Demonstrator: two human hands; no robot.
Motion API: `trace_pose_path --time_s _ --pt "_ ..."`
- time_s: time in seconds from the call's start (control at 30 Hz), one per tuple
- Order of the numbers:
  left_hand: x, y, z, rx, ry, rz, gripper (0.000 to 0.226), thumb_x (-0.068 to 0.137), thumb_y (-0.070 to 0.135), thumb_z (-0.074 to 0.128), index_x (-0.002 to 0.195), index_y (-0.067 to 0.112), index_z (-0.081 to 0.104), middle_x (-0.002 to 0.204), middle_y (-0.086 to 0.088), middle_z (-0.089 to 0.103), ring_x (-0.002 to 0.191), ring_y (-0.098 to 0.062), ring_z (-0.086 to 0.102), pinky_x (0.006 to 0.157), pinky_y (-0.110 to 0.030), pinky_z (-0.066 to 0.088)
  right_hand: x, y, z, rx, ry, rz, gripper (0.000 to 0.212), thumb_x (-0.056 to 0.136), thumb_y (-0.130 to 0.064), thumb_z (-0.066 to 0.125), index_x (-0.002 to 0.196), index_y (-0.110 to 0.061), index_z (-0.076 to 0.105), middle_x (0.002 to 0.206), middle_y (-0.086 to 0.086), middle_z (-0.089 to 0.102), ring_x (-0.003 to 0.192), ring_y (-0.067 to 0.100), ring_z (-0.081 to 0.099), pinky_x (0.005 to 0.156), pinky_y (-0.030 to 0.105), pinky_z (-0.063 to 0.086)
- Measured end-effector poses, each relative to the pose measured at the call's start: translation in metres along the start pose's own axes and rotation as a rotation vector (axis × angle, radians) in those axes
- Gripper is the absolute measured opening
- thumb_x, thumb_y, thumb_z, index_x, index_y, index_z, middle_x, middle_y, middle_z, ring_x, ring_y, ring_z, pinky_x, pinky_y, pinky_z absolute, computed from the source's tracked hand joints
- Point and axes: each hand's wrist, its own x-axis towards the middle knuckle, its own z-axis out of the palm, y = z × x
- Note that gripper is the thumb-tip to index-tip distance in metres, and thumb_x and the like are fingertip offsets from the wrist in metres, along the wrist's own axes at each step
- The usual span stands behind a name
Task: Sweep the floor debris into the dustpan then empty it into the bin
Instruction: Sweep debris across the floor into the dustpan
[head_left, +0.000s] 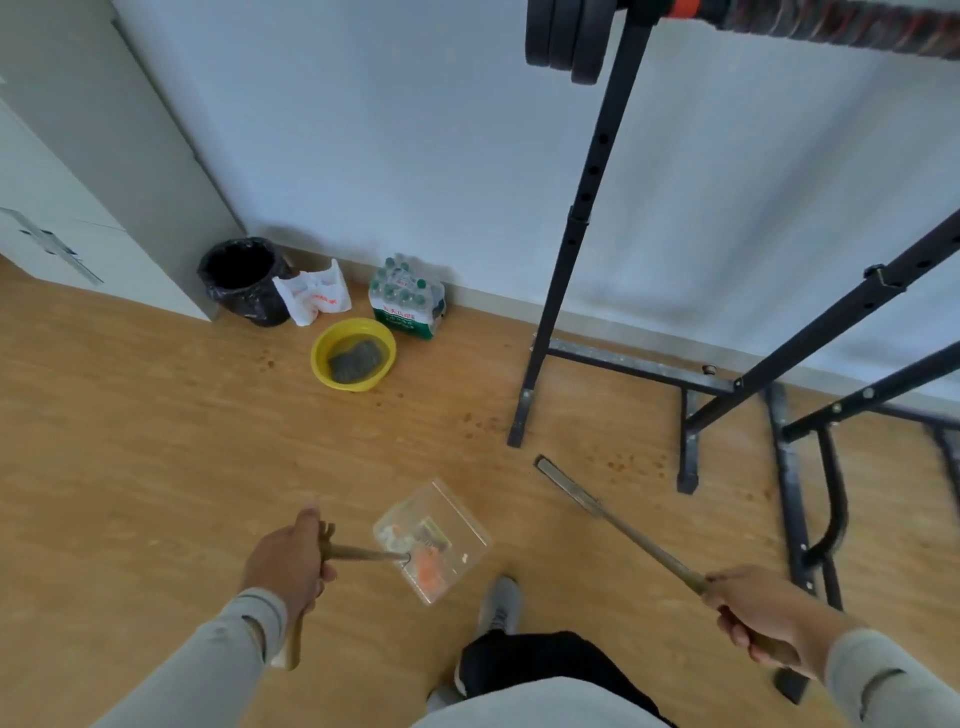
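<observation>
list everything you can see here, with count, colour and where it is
dustpan: 1, clear, holds orange and white scraps, above floor centre
broom: 1, brownish handle, flat dark head, right of dustpan
bin: 1, black liner, by the wall corner
plastic bag: 1, white, beside bin
basin: 1, yellow, grey cloth inside, on floor
water bottle pack: 1, green and white, against wall
barbell rack: 1, black, right side
crumbs: scattered, brown, near rack
shoe: 1, grey, bottom centre
left hand: grips dustpan handle
right hand: grips broom handle
</observation>
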Motion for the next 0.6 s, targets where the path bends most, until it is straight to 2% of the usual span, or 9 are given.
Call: trace_pose_path --time_s 0.27,0.4,0.5,0.6 --pt "-0.045 -0.029 0.059 -0.064 -0.013 -0.009 0.066 0.103 0.063 0.038 0.09 0.006 0.07 0.056 -0.013 0.069 0.039 -0.023 0.05 0.045 -0.03 0.044 -0.013 0.008 -0.045 0.013 0.113 -0.043 0.013 0.095 -0.013 0.054 0.103 -0.006 0.062 0.058 0.01 0.052 0.041 0.017 0.039 0.041 0.022 0.031" --pt "-0.058 -0.024 0.099 -0.101 -0.013 -0.044 0.066 0.102 0.063 0.039 0.091 0.005 0.07 0.057 -0.013 0.069 0.038 -0.022 0.049 0.045 -0.03 0.043 0.017 -0.018 -0.07 0.024 0.163 -0.092 0.012 0.094 -0.011 0.053 0.096 -0.003 0.062 0.053 0.007 0.054 0.038 0.015 0.042 0.041 0.022 0.034" --pt "-0.066 -0.014 0.143 -0.157 0.0 -0.078 0.064 0.103 0.062 0.039 0.094 0.006 0.069 0.058 -0.013 0.068 0.037 -0.021 0.047 0.045 -0.03 0.041 0.055 -0.048 -0.09 -0.031 0.203 -0.177 0.017 0.096 -0.012 0.05 0.1 -0.001 0.063 0.053 0.008 0.053 0.039 0.016 0.04 0.041 0.023 0.034" --pt "-0.073 0.002 0.189 -0.209 0.036 -0.112 0.063 0.102 0.063 0.039 0.093 0.008 0.068 0.059 -0.013 0.069 0.039 -0.021 0.047 0.048 -0.032 0.042 0.091 -0.087 -0.109 -0.154 0.178 -0.257 0.019 0.099 -0.011 0.046 0.086 -0.005 0.059 0.053 0.009 0.051 0.041 0.018 0.039 0.045 0.027 0.035"
